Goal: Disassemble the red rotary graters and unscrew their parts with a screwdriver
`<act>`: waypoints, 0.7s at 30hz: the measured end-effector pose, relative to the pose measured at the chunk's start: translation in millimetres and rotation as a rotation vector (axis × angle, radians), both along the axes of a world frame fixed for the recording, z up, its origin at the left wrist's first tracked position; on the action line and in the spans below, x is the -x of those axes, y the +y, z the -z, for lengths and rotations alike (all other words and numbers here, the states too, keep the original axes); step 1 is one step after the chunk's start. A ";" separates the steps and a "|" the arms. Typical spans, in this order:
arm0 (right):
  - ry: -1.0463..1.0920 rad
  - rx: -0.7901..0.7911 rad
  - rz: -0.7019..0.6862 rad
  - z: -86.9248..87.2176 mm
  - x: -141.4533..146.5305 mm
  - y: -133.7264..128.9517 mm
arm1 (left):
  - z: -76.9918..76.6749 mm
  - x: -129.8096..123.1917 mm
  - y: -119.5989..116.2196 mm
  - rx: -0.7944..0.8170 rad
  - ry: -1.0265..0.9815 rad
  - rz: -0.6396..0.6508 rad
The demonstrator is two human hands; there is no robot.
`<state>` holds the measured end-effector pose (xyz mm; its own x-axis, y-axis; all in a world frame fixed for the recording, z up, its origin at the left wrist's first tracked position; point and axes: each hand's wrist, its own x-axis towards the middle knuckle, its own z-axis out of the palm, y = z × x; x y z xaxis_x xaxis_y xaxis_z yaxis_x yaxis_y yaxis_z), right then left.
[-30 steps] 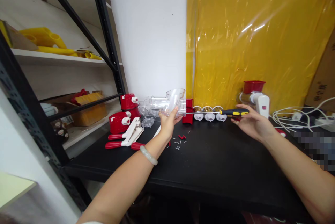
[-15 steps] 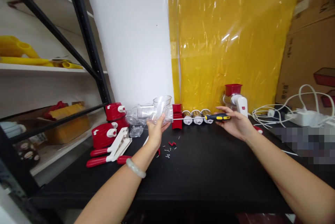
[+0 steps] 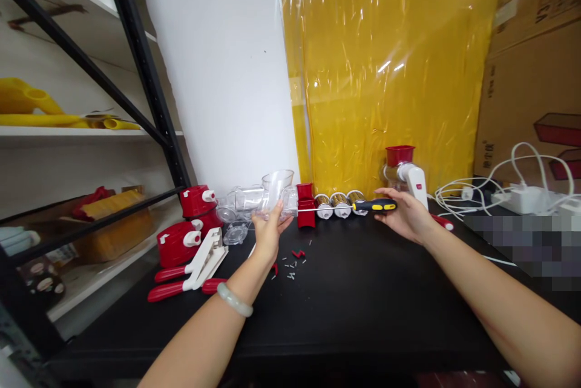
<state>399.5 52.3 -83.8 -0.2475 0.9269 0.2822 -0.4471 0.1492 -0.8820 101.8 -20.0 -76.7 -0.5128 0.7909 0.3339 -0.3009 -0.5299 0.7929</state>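
A clear plastic housing with a round funnel (image 3: 278, 181) is gripped in my left hand (image 3: 270, 227), above the black table. My right hand (image 3: 406, 215) is closed on the black and yellow handle of a screwdriver (image 3: 376, 206). The long shaft points left, and its tip meets the right end of the housing. Below my left hand, small screws (image 3: 291, 275) and a small red part (image 3: 298, 253) lie scattered on the table. Behind the shaft are several metal drums with white ends (image 3: 340, 205) and a red part (image 3: 305, 205).
Red housings (image 3: 178, 243) and white handles with red grips (image 3: 206, 261) sit at the left. An assembled white and red grater (image 3: 415, 183) stands at the back right, beside white cables (image 3: 458, 194). A black-framed shelf (image 3: 154, 91) borders the left side.
The view has shifted slightly. Both hands keep their holds, and the screwdriver handle now sits a little further left, still in line with the clear housing.
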 end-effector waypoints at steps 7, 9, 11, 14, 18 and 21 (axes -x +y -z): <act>-0.179 -0.094 0.213 5.9 3.8 9.3 | 0.3 -1.8 -1.9 0.001 0.027 0.013; -0.017 -0.095 0.134 3.6 2.1 7.7 | -0.2 -2.0 -2.1 -0.004 0.027 0.011; 0.080 -0.062 0.051 1.9 0.8 5.5 | -0.9 -1.7 -1.9 -0.008 0.021 0.003; -0.065 0.029 0.075 4.4 1.9 6.0 | -1.5 -1.0 -1.5 -0.003 0.015 0.000; -0.380 -0.042 0.251 11.4 4.8 11.3 | -1.4 -1.2 -1.5 0.003 0.020 0.009; -0.138 -0.120 0.167 9.0 2.6 10.0 | -0.9 -2.0 -1.8 0.006 0.035 0.015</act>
